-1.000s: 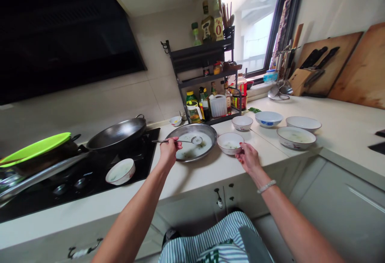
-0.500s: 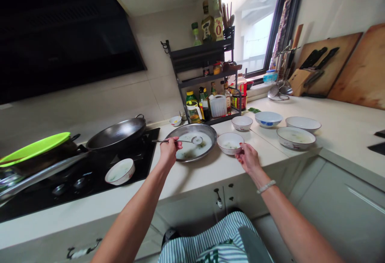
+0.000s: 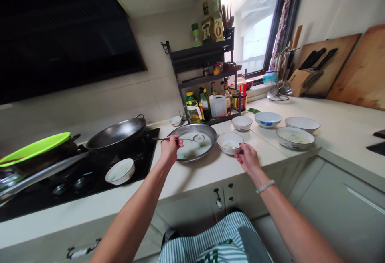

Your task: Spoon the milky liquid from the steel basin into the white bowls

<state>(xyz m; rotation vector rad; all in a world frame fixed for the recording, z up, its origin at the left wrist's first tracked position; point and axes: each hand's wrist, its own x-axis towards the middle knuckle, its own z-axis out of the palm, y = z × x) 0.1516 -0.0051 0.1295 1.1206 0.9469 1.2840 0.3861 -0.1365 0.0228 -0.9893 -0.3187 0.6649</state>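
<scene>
My left hand is closed around the handle of a metal ladle. The ladle's small bowl dips into a wide steel basin of whitish soup with green bits. Just right of the basin, a white bowl holds a little of the same soup at its bottom. My right hand pinches that bowl's right rim, thumb and fingers on its side. The bowl rests upright on the counter, close against the basin.
A filled bowl stands on the hob's front edge, near a wok. To the right are another soup bowl, a blue-patterned bowl and further bowls. Behind the basin rises a black spice rack with bottles.
The ladle's bowl has moved slightly right and lower into the soup in the basin. My right hand stays at the white bowl's rim.
</scene>
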